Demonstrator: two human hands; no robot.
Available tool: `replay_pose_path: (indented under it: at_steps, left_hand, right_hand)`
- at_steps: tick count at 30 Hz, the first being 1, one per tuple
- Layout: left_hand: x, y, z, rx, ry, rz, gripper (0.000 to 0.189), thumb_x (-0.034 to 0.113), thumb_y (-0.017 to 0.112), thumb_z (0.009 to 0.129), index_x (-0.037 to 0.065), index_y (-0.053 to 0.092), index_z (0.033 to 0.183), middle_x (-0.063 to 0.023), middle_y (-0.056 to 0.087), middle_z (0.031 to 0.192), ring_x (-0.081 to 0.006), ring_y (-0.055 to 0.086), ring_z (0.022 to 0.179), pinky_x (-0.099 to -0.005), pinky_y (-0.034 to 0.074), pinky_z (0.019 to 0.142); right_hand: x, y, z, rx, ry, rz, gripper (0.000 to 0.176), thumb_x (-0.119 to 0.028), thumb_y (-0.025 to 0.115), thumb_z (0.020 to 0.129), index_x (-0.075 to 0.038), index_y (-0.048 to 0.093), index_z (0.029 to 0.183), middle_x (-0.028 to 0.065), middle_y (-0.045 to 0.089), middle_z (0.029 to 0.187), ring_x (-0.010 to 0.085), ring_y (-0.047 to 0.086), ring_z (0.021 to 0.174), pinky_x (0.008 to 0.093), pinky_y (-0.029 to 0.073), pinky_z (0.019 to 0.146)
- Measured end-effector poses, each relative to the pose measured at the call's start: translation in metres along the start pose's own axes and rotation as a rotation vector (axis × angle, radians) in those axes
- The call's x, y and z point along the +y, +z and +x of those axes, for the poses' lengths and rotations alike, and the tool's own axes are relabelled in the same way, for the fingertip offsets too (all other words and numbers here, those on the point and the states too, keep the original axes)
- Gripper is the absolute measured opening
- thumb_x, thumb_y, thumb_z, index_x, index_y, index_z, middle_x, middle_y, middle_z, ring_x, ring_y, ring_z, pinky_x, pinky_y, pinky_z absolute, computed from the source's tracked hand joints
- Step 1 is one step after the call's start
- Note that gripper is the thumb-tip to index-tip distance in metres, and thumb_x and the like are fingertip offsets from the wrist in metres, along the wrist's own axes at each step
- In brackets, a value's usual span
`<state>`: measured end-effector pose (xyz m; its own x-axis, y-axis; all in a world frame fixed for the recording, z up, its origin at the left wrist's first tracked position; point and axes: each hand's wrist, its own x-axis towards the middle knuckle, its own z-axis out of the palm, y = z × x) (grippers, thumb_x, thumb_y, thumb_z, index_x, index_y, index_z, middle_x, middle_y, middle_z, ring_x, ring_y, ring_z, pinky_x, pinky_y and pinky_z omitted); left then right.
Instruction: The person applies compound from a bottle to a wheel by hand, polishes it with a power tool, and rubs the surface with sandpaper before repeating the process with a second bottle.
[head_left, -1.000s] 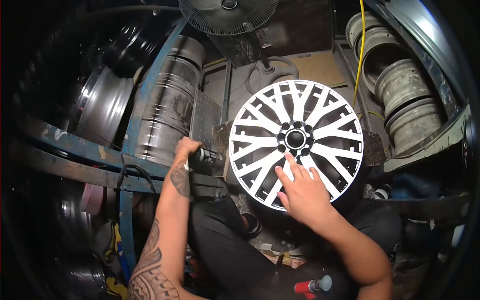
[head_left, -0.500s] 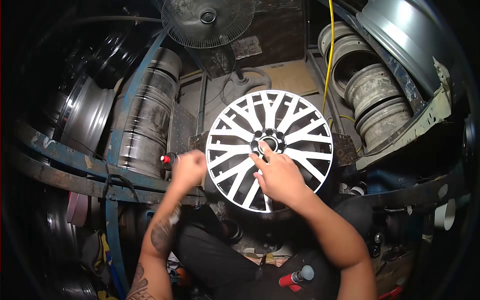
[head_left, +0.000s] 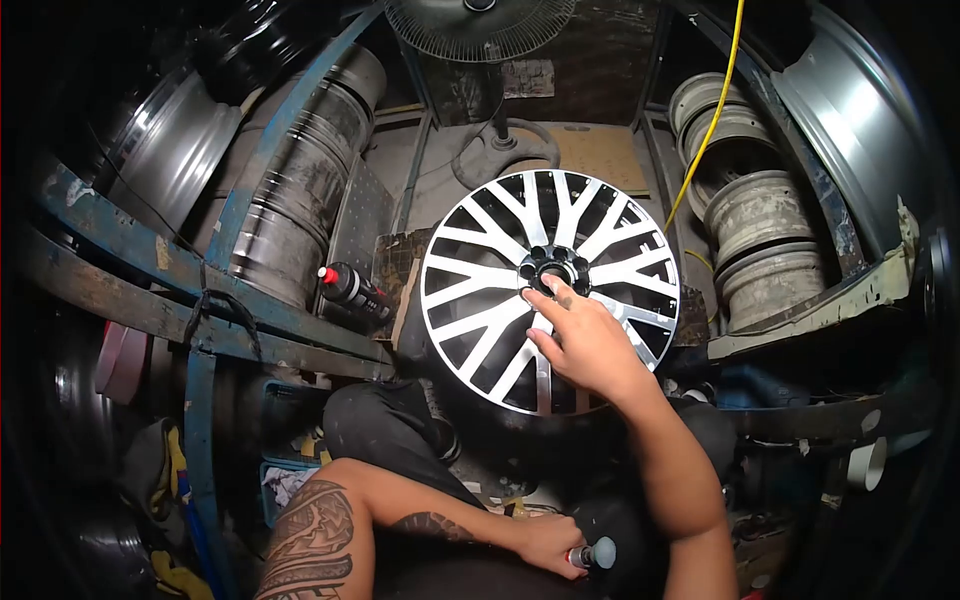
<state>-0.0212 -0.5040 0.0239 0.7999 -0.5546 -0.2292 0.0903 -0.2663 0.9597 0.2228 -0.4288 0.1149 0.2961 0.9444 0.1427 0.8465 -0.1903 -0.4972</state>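
A black and silver multi-spoke wheel (head_left: 490, 270) lies face up in the middle. My right hand (head_left: 585, 340) rests over its hub, with fingers apart and fingertips at the centre bore, holding nothing. Low in the view, near my lap, my left hand (head_left: 548, 543) is closed around a small tool with a round grey head (head_left: 602, 552); most of its body is hidden in the fist. To the left of the wheel lies a black bottle with a red cap (head_left: 350, 288).
Steel rims (head_left: 285, 215) stand in a rack on the left, and more rims (head_left: 755, 215) are stacked on the right. A fan (head_left: 480, 25) is at the top. One yellow hose (head_left: 712, 130) hangs behind the wheel, near a steering wheel (head_left: 505, 142).
My left hand has moved from the wheel's left side down to my lap and taken hold of the round-headed tool. My right hand stays at the hub. The camera view has shifted.
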Motion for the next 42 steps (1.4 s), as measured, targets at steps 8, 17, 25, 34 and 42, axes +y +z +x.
replay_pose_path:
  at_steps: [8,17,25,34,42]
  left_hand:
    - [0.051,-0.144,-0.039,0.386,0.077,-0.254,0.028,0.024,0.081,0.086,0.004,0.073,0.103,-0.0084,0.073,0.082,-0.0157,0.070,0.075,-0.0317,0.056,0.071]
    - [0.048,-0.224,-0.093,0.914,0.026,-0.501,0.015,0.007,0.077,0.087,-0.001,0.070,0.097,-0.0042,0.072,0.082,-0.0102,0.068,0.071,-0.0255,0.054,0.064]
    - [0.025,-0.215,-0.089,0.924,-0.093,-0.656,0.016,0.014,0.079,0.089,0.001,0.072,0.091,-0.0015,0.072,0.080,-0.0055,0.063,0.069,-0.0235,0.048,0.063]
    - [0.030,-0.223,-0.093,0.784,-0.135,-0.988,0.050,0.049,0.058,0.106,0.002,0.072,0.109,-0.0062,0.072,0.089,-0.0123,0.069,0.076,-0.0261,0.054,0.055]
    - [0.011,-0.188,-0.048,0.634,-0.044,-0.655,0.073,0.050,0.053,0.110,-0.001,0.038,0.160,-0.0078,0.057,0.143,-0.0152,0.058,0.127,-0.0339,0.052,0.102]
  right_hand:
    - [0.012,-0.036,-0.004,-0.115,0.045,0.520,0.048,-0.029,0.064,0.106,-0.004,0.059,0.147,0.0227,0.069,0.135,0.0315,0.069,0.122,0.0379,0.050,0.107]
    - [-0.011,-0.021,-0.024,-0.198,-0.027,1.091,0.063,-0.011,0.074,0.096,-0.001,0.051,0.154,0.0151,0.062,0.146,0.0217,0.059,0.132,0.0370,0.047,0.110]
    - [-0.016,0.009,-0.016,0.374,-0.229,0.212,0.045,-0.001,0.082,0.076,-0.014,0.079,0.120,0.0197,0.069,0.133,0.0384,0.065,0.122,0.0458,0.052,0.103]
    - [-0.050,-0.008,-0.052,-0.344,0.129,0.147,0.092,-0.049,0.088,0.081,0.004,0.051,0.147,0.0206,0.074,0.107,0.0352,0.075,0.080,0.0421,0.059,0.069]
    - [0.004,-0.025,-0.066,-0.187,0.655,0.792,0.035,-0.024,0.075,0.097,0.002,0.066,0.119,0.0030,0.066,0.075,0.0075,0.058,0.058,0.0263,0.045,0.054]
